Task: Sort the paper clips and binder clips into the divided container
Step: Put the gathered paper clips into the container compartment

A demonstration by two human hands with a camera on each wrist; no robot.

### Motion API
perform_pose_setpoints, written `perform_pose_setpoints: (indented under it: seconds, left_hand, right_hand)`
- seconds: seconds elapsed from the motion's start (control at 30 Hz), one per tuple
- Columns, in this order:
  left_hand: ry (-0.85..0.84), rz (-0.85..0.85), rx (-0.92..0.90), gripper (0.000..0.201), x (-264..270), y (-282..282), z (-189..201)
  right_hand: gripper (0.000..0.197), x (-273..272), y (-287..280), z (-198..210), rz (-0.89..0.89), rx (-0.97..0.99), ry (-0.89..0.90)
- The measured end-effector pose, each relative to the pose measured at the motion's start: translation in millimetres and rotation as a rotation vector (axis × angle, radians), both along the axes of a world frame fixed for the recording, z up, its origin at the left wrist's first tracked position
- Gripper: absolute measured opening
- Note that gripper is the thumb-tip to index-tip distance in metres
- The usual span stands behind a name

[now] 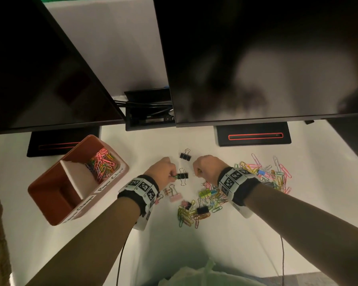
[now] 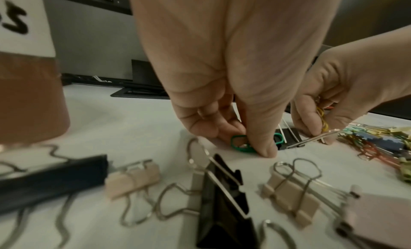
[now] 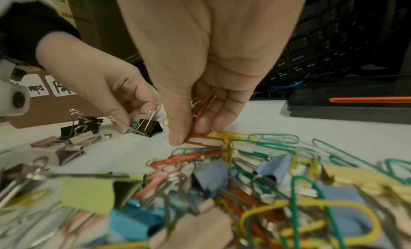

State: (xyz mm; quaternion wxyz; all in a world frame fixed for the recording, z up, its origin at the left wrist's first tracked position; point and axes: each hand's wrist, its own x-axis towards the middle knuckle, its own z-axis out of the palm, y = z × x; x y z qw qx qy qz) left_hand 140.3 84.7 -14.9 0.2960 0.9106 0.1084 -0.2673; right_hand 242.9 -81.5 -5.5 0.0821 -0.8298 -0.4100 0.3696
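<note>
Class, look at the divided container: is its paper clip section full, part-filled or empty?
Part-filled: coloured paper clips lie low inside the container, well under its rim.

Bare desk lies open along the lower middle of the head view, between the forearms. The container blocks the left. Loose clips crowd the centre and right. Two monitors overhang the upper frame, their stands closing off the far edge.

Two dark monitors stand on a white desk.
</note>
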Motion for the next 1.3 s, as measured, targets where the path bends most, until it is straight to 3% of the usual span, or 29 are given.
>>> perform_pose_setpoints:
  seconds: [0.37, 0.5, 0.67, 0.77, 0.87, 0.97, 1.13, 1.3]
  left_hand:
    - [0.052, 0.0, 0.039, 0.016, -4, 1, 8]
    - [-0.136, 0.157, 0.012, 0.009, -17, 16, 41]
    - [-0.4, 0.453, 0.093, 0.009, -52, 63, 103]
    - [-0.36, 0.63, 0.193, 0.009, -77, 97, 122]
    - [-0.255, 0.702, 0.226, 0.016, -92, 121, 120]
    - [-0.179, 0.703, 0.253, 0.024, -104, 132, 114]
    - [-0.375, 0.732, 0.286, 0.023, -120, 128, 122]
    - [-0.475, 0.499, 0.157, 0.022, -121, 87, 115]
  right_hand:
    - [0.019, -4, -1, 4, 0.028, -0.002, 0.033]
    - [0.013, -1, 2, 17, -0.018, 0.033, 0.04]
    - [0.01, -10, 39, 70, 0.008, 0.223, -0.02]
    - [0.009, -30, 87, 97, 0.055, 0.352, -0.002]
    - [0.006, -61, 146, 108, 0.103, 0.431, 0.013]
    - [0.009, -91, 197, 101, 0.071, 0.411, 0.002]
    - [0.045, -102, 212, 82, 0.009, 0.384, 0.069]
    - [0.02, -76, 143, 78, 0.017, 0.464, 0.053]
